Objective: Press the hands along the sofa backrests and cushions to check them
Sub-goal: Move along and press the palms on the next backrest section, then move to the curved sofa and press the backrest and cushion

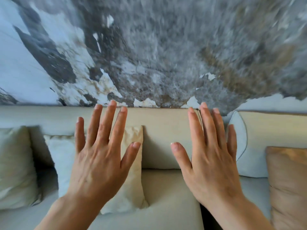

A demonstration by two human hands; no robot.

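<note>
From the head view, it is unclear whether either palm touches fabric; the left hand (98, 161) and right hand (211, 165) are spread flat, fingers splayed, gripping nothing, before the beige sofa backrest (164, 130). A cream throw pillow (131, 183) is partly hidden behind the left hand. A tan pillow (289, 183) is cut off at right. The marbled wall (149, 47) above is blurred.

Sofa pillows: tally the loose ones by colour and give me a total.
Pale cream or white: 2, the one at far left and the one behind the left hand.
Pale blue: 1, beside the right hand.
Tan-orange: 1, at far right.
Total: 4.
</note>
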